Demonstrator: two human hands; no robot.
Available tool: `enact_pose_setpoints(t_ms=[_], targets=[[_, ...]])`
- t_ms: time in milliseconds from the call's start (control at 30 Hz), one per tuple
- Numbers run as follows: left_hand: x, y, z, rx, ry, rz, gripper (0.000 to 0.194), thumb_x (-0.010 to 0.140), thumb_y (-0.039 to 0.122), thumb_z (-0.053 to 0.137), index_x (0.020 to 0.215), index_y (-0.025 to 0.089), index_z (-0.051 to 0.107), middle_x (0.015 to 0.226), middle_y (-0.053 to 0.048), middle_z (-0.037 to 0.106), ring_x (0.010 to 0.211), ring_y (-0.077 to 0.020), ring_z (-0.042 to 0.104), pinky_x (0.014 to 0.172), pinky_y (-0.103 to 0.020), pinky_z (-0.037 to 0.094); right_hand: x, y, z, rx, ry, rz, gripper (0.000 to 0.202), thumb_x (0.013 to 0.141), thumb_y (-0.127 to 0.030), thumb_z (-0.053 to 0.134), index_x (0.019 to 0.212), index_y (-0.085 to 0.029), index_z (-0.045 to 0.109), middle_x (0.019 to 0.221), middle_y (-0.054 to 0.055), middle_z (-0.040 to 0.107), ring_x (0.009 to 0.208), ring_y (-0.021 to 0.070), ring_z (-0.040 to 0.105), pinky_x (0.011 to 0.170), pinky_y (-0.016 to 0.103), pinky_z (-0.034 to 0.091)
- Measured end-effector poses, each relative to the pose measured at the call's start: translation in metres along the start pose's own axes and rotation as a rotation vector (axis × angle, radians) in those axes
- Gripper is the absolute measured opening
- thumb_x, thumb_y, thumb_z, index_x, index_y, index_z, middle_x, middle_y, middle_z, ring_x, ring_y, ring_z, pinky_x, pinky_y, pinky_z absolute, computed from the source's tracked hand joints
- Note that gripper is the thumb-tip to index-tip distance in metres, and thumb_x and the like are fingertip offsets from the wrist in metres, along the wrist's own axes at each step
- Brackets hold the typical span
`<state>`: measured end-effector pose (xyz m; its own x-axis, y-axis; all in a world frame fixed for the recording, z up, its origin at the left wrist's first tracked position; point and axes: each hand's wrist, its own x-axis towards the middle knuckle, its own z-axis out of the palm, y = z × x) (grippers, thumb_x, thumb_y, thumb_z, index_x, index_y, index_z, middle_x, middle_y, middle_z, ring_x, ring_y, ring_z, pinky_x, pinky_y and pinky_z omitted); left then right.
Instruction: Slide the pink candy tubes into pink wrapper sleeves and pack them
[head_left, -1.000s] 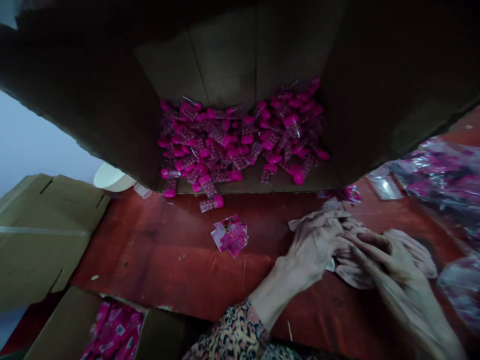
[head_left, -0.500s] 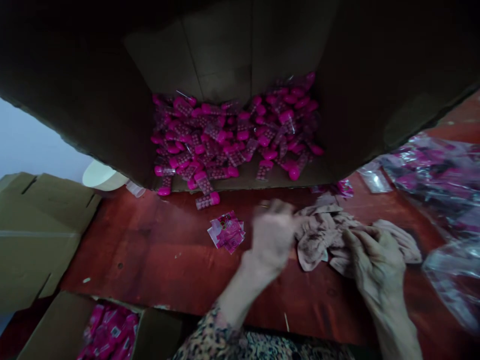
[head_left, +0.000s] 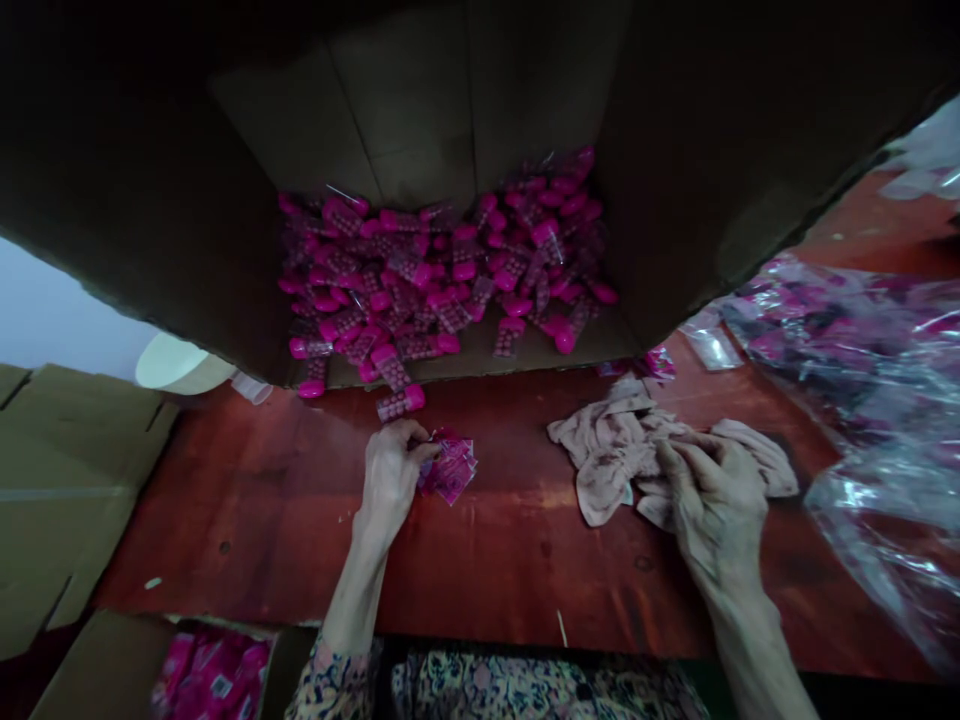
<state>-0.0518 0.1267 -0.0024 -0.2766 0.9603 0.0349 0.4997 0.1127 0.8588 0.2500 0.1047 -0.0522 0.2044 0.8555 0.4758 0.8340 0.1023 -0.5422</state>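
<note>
My left hand point(head_left: 390, 470) is at the left edge of a small pile of pink printed packets point(head_left: 453, 468), thumb and fingers pinched together on one of them. Just above that hand lies a small clear tube with a pink cap point(head_left: 401, 402), filled with little pink balls. My right hand point(head_left: 716, 500) rests over a crumpled beige cloth point(head_left: 615, 450), its thumb and fingers pressed together. Whatever is between those fingertips, if anything, is too small to make out.
A large cardboard box point(head_left: 675, 200) lies open towards me, holding many pink-capped tubes point(head_left: 450, 270). Clear plastic bags point(head_left: 862, 380) with pink contents cover the right side. A white bowl point(head_left: 180, 365) and a folded carton point(head_left: 75, 480) are left; pink packets point(head_left: 214, 670) fill a lower box.
My left hand has moved left from beside the cloth to the pile of pink packets and pinches there. My right hand stays at the cloth. The view has shifted slightly.
</note>
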Motion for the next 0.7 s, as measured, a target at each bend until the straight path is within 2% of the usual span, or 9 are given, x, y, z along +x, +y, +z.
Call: enact_pose_setpoints(t_ms=[133, 200, 267, 333, 400, 467, 533, 600, 700], targets=[[-0.006, -0.002, -0.008, -0.012, 0.058, -0.035, 0.009, 0.060, 0.015, 0.069, 0.053, 0.020, 0.067, 0.051, -0.001, 0.059, 0.051, -0.0156, 0.047, 0.051, -0.027, 0.033, 0.001, 0.002, -0.002, 0.001, 0.003, -0.019, 0.041, 0.089, -0.045, 0.039, 0.080, -0.016, 0.065, 0.082, 0.011, 0.058, 0.080, 0.0255, 0.054, 0.074, 0.043, 0.045], [-0.009, 0.002, -0.014, -0.024, 0.081, -0.045, 0.007, 0.062, 0.017, 0.067, 0.055, 0.019, 0.069, 0.054, -0.001, 0.061, 0.055, -0.0161, 0.050, 0.056, -0.027, 0.036, 0.002, -0.009, -0.007, -0.007, 0.028, -0.014, 0.038, 0.089, -0.044, 0.040, 0.087, -0.016, 0.066, 0.088, 0.012, 0.059, 0.088, 0.0278, 0.054, 0.080, 0.046, 0.044], [-0.014, 0.009, -0.018, -0.050, 0.104, -0.057, 0.009, 0.065, 0.019, 0.065, 0.057, 0.019, 0.069, 0.056, -0.001, 0.063, 0.058, -0.0161, 0.052, 0.059, -0.027, 0.038, 0.001, -0.034, -0.013, -0.033, 0.104, 0.009, 0.035, 0.087, -0.042, 0.045, 0.100, -0.017, 0.064, 0.102, 0.015, 0.057, 0.104, 0.0313, 0.050, 0.090, 0.052, 0.037], [-0.021, 0.018, -0.018, -0.079, 0.122, -0.072, 0.012, 0.068, 0.022, 0.062, 0.059, 0.018, 0.069, 0.057, 0.000, 0.063, 0.057, -0.0150, 0.052, 0.058, -0.026, 0.039, -0.003, -0.070, -0.017, -0.003, 0.169, 0.023, 0.036, 0.085, -0.041, 0.051, 0.112, -0.019, 0.060, 0.113, 0.016, 0.054, 0.112, 0.0323, 0.046, 0.096, 0.054, 0.032], [-0.031, 0.027, -0.013, -0.157, 0.136, -0.106, 0.012, 0.069, 0.024, 0.063, 0.060, 0.018, 0.069, 0.056, 0.001, 0.062, 0.056, -0.0132, 0.051, 0.057, -0.024, 0.040, -0.009, -0.112, -0.014, 0.215, 0.024, 0.020, 0.040, 0.083, -0.044, 0.052, 0.114, -0.019, 0.059, 0.108, 0.014, 0.058, 0.106, 0.0298, 0.052, 0.090, 0.050, 0.041], [-0.042, 0.035, -0.005, -0.294, 0.149, -0.156, 0.009, 0.067, 0.023, 0.067, 0.060, 0.017, 0.067, 0.056, 0.003, 0.060, 0.056, -0.0112, 0.050, 0.057, -0.022, 0.040, -0.015, -0.148, -0.005, 0.489, -0.190, 0.118, 0.043, 0.080, -0.048, 0.055, 0.111, -0.018, 0.061, 0.102, 0.013, 0.064, 0.096, 0.0273, 0.059, 0.080, 0.044, 0.049], [-0.053, 0.041, 0.003, -0.449, 0.202, -0.216, 0.009, 0.064, 0.022, 0.071, 0.060, 0.017, 0.065, 0.057, 0.005, 0.058, 0.055, -0.0094, 0.050, 0.056, -0.020, 0.041, -0.019, -0.171, 0.005, 0.682, -0.407, 0.237, 0.041, 0.075, -0.045, 0.061, 0.103, -0.015, 0.065, 0.093, 0.012, 0.069, 0.085, 0.0255, 0.064, 0.074, 0.040, 0.053], [-0.061, 0.043, 0.007, -0.590, 0.250, -0.277, 0.011, 0.062, 0.020, 0.073, 0.061, 0.017, 0.063, 0.058, 0.005, 0.060, 0.055, -0.0088, 0.052, 0.056, -0.018, 0.042, -0.022, -0.180, 0.014, 0.778, -0.523, 0.340, 0.029, 0.077, -0.037, 0.061, 0.095, -0.015, 0.068, 0.086, 0.010, 0.072, 0.077, 0.0233, 0.067, 0.070, 0.037, 0.054], [-0.067, 0.040, 0.003, -0.769, 0.172, -0.379, 0.009, 0.062, 0.020, 0.073, 0.065, 0.016, 0.066, 0.064, 0.001, 0.066, 0.061, -0.0106, 0.058, 0.062, -0.020, 0.046, -0.025, -0.177, 0.020, 0.791, -0.520, 0.388, 0.019, 0.080, -0.026, 0.056, 0.089, -0.017, 0.070, 0.085, 0.007, 0.074, 0.075, 0.0219, 0.068, 0.071, 0.035, 0.053]])
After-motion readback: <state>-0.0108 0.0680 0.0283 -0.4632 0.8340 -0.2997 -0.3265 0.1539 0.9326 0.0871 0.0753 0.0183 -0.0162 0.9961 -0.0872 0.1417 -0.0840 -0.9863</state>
